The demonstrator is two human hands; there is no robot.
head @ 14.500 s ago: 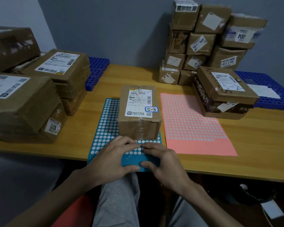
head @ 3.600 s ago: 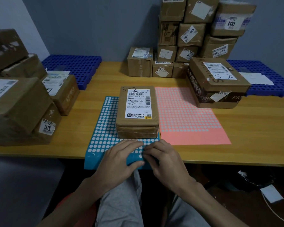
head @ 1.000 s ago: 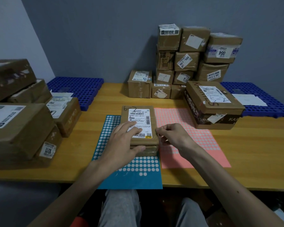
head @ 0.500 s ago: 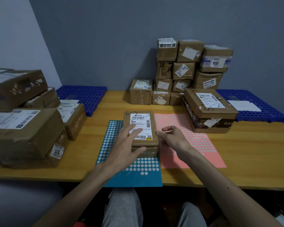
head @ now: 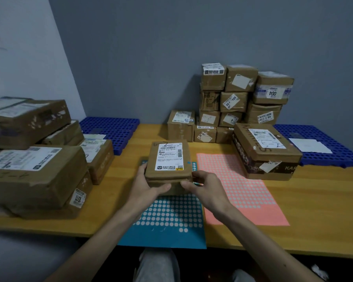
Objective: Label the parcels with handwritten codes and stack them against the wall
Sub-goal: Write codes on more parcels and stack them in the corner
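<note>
Your left grip (head: 149, 185) and right grip (head: 207, 188) clasp the parcel (head: 168, 157) at its near end, long axis pointing away from you; the stack (head: 234, 102) lies ahead, rightward, against the wall (head: 151, 58)

A flat brown parcel (head: 168, 159), white label up, a code inked at its far left corner, sits level, gripped by the left hand (head: 149, 184) and right hand (head: 204, 186). The stack (head: 232, 102) stands against the wall.

We see both forearms extend toward 12 o'clock; left hand (head: 149, 183) and right hand (head: 204, 185) grip the parcel (head: 168, 159) at its 7 and 5 o'clock corners.
</note>
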